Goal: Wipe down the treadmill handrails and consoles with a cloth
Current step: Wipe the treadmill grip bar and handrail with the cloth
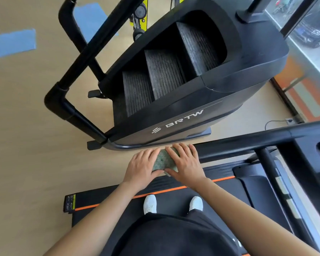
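A green cloth (162, 160) is wrapped over the near end of the treadmill's black handrail (248, 142), which runs off to the right toward the console (316, 156). My left hand (141, 168) grips the cloth's left side, thumb underneath. My right hand (185, 162) grips its right side, fingers curled over the rail. Most of the cloth is hidden between my hands.
I stand on the treadmill belt (174, 200) with its orange stripe, white shoes visible. A black stair-climber machine (183, 80) with its own tubular rails (67, 93) stands just beyond the handrail. Wooden floor lies to the left; a window wall runs along the right.
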`<act>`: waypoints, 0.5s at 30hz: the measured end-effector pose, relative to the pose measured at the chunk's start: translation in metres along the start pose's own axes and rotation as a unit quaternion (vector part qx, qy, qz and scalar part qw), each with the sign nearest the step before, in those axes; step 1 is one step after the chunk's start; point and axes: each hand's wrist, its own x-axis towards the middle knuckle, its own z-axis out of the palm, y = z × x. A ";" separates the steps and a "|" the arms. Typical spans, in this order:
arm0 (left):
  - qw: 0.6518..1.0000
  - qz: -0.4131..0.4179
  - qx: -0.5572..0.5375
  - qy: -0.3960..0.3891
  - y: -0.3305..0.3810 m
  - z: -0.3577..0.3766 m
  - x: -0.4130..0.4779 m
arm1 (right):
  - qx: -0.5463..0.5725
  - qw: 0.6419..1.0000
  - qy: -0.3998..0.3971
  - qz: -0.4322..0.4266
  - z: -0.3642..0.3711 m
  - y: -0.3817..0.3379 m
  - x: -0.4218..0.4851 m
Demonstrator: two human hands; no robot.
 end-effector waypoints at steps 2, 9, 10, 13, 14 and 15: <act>0.997 -0.016 -0.076 -0.012 -0.018 0.002 -0.012 | 0.002 1.000 -0.002 0.001 0.005 -0.019 0.005; 0.961 -0.061 -0.270 -0.013 -0.045 0.019 -0.036 | -0.009 0.999 -0.041 -0.018 0.007 -0.055 0.021; 0.957 -0.066 -0.281 -0.010 -0.047 0.022 -0.039 | -0.012 0.998 -0.048 -0.027 0.006 -0.058 0.024; 0.941 -0.092 -0.325 -0.004 -0.051 0.035 -0.045 | -0.025 0.996 -0.077 -0.045 0.006 -0.064 0.031; 0.933 -0.104 -0.344 -0.003 -0.052 0.038 -0.047 | -0.028 0.995 -0.084 -0.049 0.007 -0.066 0.034; 0.923 -0.114 -0.366 -0.002 -0.054 0.042 -0.050 | -0.031 0.994 -0.092 -0.057 0.007 -0.070 0.037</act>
